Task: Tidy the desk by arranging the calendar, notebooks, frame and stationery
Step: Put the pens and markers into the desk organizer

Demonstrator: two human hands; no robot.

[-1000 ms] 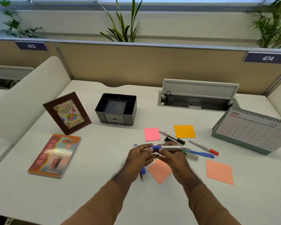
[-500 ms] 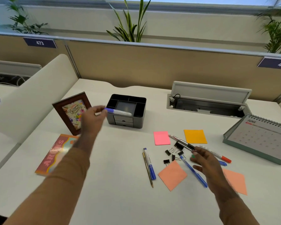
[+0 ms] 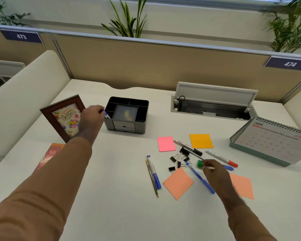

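Left hand (image 3: 92, 117) has lowered its gripped marker (image 3: 106, 114) into the organizer (image 3: 142, 117); right hand (image 3: 214, 173) now pinches green-capped marker (image 3: 199, 163).

One head-worn wide-angle view looks forward and down, close over the white desk (image 3: 122, 171).

A white desk (image 3: 111, 206) fills the lower frame. A tan partition (image 3: 163, 66) crosses the upper frame, bearing blue plates 473 (image 3: 21, 36) at upper left and 474 (image 3: 289, 64) at upper right. Plants (image 3: 127, 20) rise behind it. A cable hatch (image 3: 214, 101) stands open right of centre.
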